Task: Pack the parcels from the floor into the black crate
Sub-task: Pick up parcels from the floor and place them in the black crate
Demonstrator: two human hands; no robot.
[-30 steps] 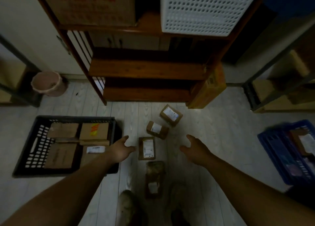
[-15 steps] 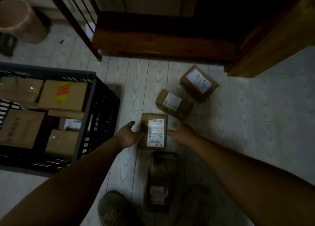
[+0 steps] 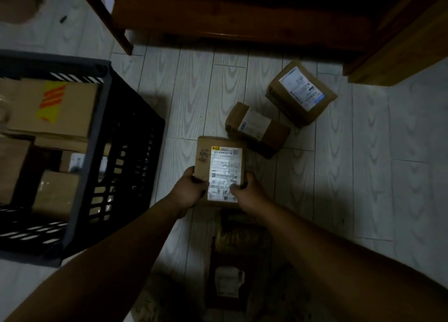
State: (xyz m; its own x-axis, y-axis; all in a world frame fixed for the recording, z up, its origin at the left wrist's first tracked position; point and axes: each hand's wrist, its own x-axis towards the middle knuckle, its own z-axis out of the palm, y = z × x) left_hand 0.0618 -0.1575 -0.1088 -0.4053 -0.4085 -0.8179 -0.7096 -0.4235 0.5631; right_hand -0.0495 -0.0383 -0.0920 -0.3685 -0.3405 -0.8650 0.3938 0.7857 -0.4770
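Observation:
A flat brown parcel (image 3: 223, 162) with a white label lies on the pale floor in the middle. My left hand (image 3: 189, 188) grips its near left edge and my right hand (image 3: 247, 190) grips its near right edge, thumb on the label. Beyond it lie a small brown parcel (image 3: 258, 128) and a larger labelled parcel (image 3: 300, 94). A dark parcel (image 3: 230, 270) lies in shadow near my feet. The black crate (image 3: 121, 137) stands at the left and holds several cardboard parcels, one (image 3: 52, 104) with an orange and yellow sticker.
A dark wooden shelf unit (image 3: 242, 13) stands along the far side, with a slanted leg (image 3: 116, 30) near the crate's far corner. A wooden side panel (image 3: 397, 52) closes the far right. Bare pale floor (image 3: 388, 176) lies to the right.
Both hands reached down from above the floor and closed on the near edges of the flat labelled parcel. The view dropped closer to the floor.

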